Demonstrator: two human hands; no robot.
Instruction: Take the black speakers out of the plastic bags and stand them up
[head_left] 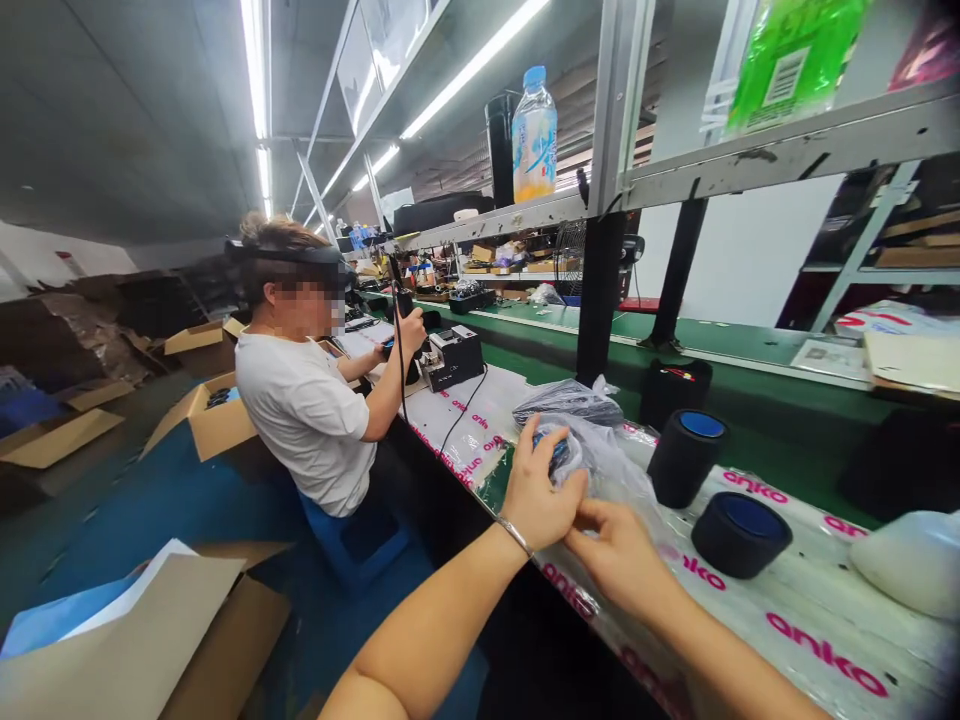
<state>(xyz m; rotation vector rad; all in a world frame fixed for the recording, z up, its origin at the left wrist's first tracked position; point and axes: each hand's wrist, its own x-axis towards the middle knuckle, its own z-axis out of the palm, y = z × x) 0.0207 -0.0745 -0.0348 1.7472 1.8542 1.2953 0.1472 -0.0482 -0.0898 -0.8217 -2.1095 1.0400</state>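
Note:
My left hand [536,490] is closed around a clear plastic bag [600,455] that has a dark object with a blue top [556,450] inside it. My right hand [619,555] pinches the lower edge of the same bag just below. A silver bracelet sits on my left wrist. Both hands hover over the edge of the workbench [810,620], which is covered in white sheeting printed with pink letters. Right beside the bag stand two black cylinders with blue tops, a tall one [684,455] and a low one [739,532].
A co-worker in a white shirt [307,400] sits at the left, holding a tool by a small black machine [452,355]. Open cardboard boxes [210,420] stand on the blue floor. A drink bottle [534,135] stands on the shelf above. Another black cylinder [675,388] sits on the green belt.

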